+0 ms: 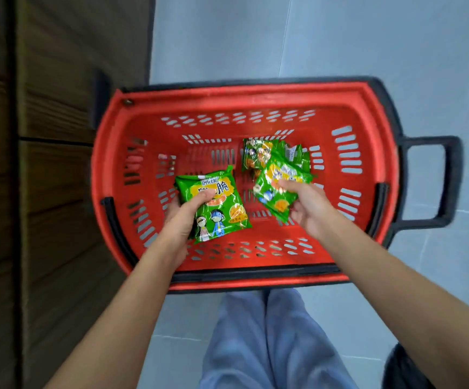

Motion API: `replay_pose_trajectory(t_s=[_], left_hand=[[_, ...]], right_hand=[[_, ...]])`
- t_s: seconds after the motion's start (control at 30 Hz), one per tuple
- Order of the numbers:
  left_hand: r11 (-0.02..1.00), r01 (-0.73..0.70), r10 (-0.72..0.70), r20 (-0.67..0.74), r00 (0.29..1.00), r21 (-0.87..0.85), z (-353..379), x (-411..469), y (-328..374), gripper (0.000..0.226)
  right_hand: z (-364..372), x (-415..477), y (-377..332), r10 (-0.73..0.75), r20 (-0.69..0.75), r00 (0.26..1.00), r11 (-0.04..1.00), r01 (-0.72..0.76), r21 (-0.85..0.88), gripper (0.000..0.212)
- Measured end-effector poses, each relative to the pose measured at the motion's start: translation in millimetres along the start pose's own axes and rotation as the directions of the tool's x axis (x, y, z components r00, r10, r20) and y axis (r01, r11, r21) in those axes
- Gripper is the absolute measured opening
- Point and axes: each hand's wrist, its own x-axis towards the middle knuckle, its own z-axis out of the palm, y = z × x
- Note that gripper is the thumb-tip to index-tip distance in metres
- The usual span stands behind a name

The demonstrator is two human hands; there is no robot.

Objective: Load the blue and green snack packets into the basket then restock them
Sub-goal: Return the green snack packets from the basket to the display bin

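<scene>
Left hand [181, 220] grips green packet stack [219, 209] | right hand [309, 210] pinches green packet [276, 189] | over basket [255, 99]

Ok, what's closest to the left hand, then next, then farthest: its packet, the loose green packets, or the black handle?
1. held packet: in the left hand, thumb on top.
2. loose green packets: on the basket floor, further right.
3. black handle: outside the basket, far right.

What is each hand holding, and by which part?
Left hand grips a green packet by its left side; right hand pinches a second green packet by its right edge.
</scene>
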Motion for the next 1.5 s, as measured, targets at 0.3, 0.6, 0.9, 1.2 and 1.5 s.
replay_pose_trajectory(t_s=[0.3, 0.6, 0.9, 1.2, 1.5], left_hand=[[0.982, -0.184, 0.186, 0.047, 0.982, -0.043, -14.9, -212.1, 80.4, 0.077], [0.927, -0.364, 0.372, 0.085, 0.925, -0.090, -32.1, -395.9, 108.2, 0.059], [0.840, -0.416, 0.403, -0.113, 0.908, -0.347, -33.3, -492.0, 18.6, 0.041], [0.608, -0.447, 0.137, -0.468, 0.873, -0.656, -10.6, -566.3, -145.2, 0.077], [0.176, -0.565, -0.171, -0.590, 0.789, -0.806, 1.4, -617.8, -274.0, 0.080]], right_hand=[[-36.7, -262.3, -40.6, -0.293, 0.139, 0.946, 0.952, 0.302, -0.047, 0.015], [-76.7, -446.6, -43.4, -0.424, 0.289, 0.859, 0.892, 0.451, -0.031, 0.028], [-119.0, -501.4, -5.1, -0.417, 0.450, 0.790, 0.819, 0.541, -0.190, 0.028], [-134.3, -514.1, 33.1, -0.101, 0.702, 0.705, 0.635, 0.589, -0.500, 0.011], [-71.5, -542.2, 124.7, 0.263, 0.781, 0.567, 0.311, 0.717, -0.625, 0.013]])
